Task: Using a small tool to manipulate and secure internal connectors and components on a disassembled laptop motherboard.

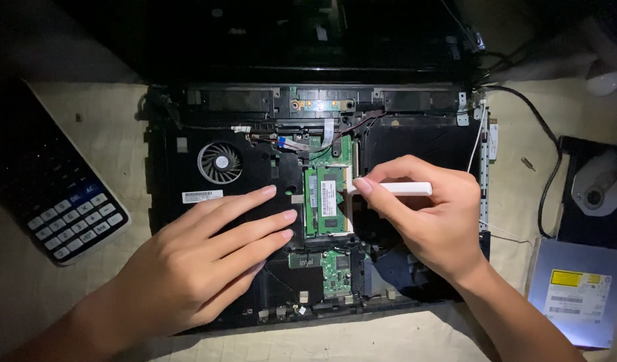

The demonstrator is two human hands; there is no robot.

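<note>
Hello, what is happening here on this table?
A person works on an opened laptop with its inner parts bare. The left hand lies flat on the black casing below the fan. The right hand holds a small white tool, its tip at the edge of the green memory card. A removed keyboard lies on the left, a disc drive on the right.

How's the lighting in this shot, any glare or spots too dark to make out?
Head view: light pools on the green memory module, the left hand and the right hand holding a white stick. The laptop lid and keyboard sink into shadow. The optical drive glares pale at lower right. Focus looks sharp at centre.
</note>
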